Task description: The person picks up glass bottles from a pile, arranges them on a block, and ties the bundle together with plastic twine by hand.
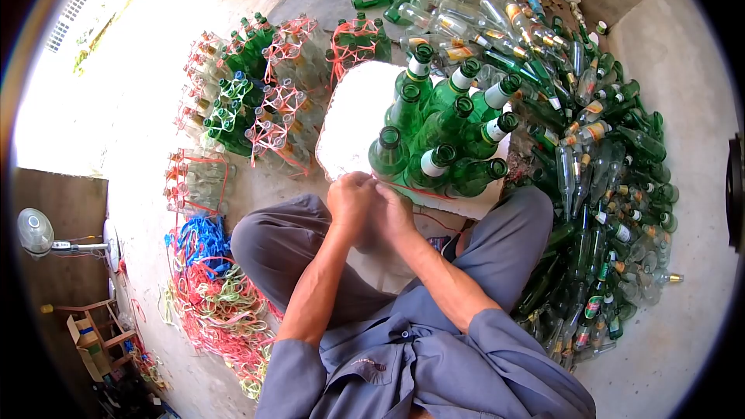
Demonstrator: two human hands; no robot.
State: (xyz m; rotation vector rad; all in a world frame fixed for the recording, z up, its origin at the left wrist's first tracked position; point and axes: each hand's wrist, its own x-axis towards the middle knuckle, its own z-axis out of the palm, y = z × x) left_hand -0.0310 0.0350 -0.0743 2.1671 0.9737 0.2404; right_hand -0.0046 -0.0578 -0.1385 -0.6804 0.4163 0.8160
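Both your hands meet at the near edge of the white block (pixel 353 120), close to its left near corner. Your left hand (pixel 351 194) is curled nearly closed, fingertips pinched on the red string (pixel 427 192); your right hand (pixel 392 212) is bent in against it, also closed on the string, though you cannot see exactly how the fingers grip. The string runs from your fingers along the near side of the green bottles (pixel 438 128), which stand upright in a tight cluster towards the block's right edge. On the floor (pixel 132 209), tied bundles (pixel 252 105) stand past the block's left edge, a string heap (pixel 221 302) lies beside your left knee, and loose bottles (pixel 594 163) pile up beyond the right edge.
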